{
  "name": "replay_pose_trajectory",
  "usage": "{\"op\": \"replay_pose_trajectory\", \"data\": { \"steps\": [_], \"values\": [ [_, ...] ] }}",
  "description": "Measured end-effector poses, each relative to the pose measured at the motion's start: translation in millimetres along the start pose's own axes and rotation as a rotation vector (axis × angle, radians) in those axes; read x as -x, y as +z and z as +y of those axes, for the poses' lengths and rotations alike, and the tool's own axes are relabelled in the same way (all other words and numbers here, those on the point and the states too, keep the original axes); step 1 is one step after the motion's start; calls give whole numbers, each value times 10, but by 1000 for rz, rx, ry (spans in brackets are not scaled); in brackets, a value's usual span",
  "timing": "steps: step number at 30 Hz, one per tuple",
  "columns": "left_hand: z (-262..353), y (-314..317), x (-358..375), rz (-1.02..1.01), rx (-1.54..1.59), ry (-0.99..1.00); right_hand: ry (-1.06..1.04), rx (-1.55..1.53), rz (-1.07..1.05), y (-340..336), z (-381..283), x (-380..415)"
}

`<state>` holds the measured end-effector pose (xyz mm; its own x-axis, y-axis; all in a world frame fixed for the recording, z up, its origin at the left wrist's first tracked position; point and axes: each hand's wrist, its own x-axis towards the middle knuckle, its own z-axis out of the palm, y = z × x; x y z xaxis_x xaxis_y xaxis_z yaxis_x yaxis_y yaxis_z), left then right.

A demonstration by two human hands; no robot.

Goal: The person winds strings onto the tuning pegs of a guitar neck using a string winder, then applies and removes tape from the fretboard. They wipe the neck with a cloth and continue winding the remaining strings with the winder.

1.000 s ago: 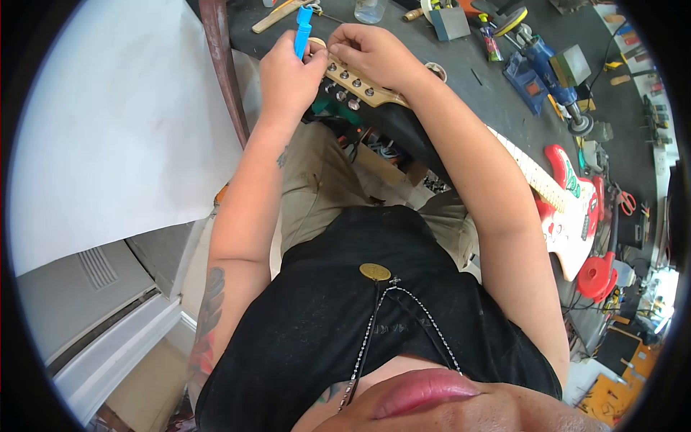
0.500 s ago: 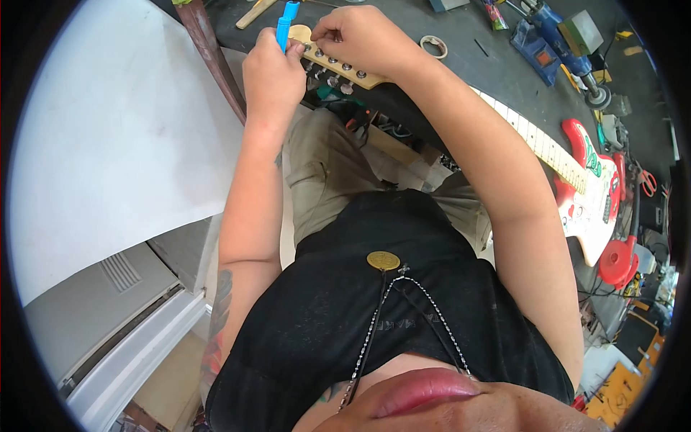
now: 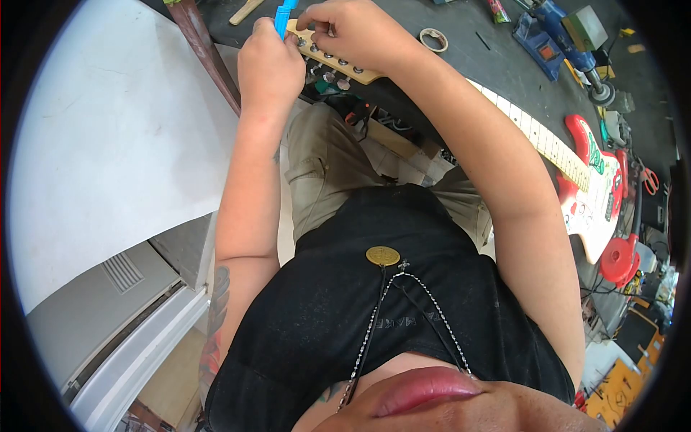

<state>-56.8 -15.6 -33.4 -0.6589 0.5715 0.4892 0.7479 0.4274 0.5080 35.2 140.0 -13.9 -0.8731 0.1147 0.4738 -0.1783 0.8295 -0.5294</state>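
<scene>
An electric guitar lies with its red and white body (image 3: 603, 194) at the right and its maple neck (image 3: 536, 133) running up toward my hands. At its pale headstock (image 3: 367, 74), metal tuning pegs (image 3: 330, 75) line the near edge. My left hand (image 3: 272, 68) is closed around a blue plastic string winder (image 3: 281, 25), which sticks up past the fingers beside the headstock's tip. Over the headstock's far edge, my right hand (image 3: 353, 32) has its fingers curled down in a pinch. Whatever lies between those fingertips is too small to make out.
A roll of tape (image 3: 432, 40) lies on the dark workbench (image 3: 461, 68) beyond the headstock. Further right are a blue power tool (image 3: 558, 36), red-handled scissors (image 3: 650, 181) and a red round tool (image 3: 619, 261). A white panel (image 3: 122, 144) fills the left side.
The view has shifted slightly, so the hands and headstock sit a little higher and further left. The right hand's fingers have moved closer to the string winder; both hands stay at the headstock.
</scene>
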Motion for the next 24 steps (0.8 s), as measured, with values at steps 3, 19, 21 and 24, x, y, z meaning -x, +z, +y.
{"op": "replay_pose_trajectory", "data": {
  "steps": [3, 19, 21, 24],
  "values": [
    [16, 6, 27, 7, -1, 12, -66, 32, 19, 11, 23, 13],
    [-34, 11, 239, 81, 254, -122, 86, -11, 68, -34, -21, 24],
    [16, 20, 258, 96, 405, -178, 179, -128, 32, -86, -46, 5],
    [115, 34, 247, 105, 621, -302, 298, -260, -30, -133, -95, -1]
  ]
}}
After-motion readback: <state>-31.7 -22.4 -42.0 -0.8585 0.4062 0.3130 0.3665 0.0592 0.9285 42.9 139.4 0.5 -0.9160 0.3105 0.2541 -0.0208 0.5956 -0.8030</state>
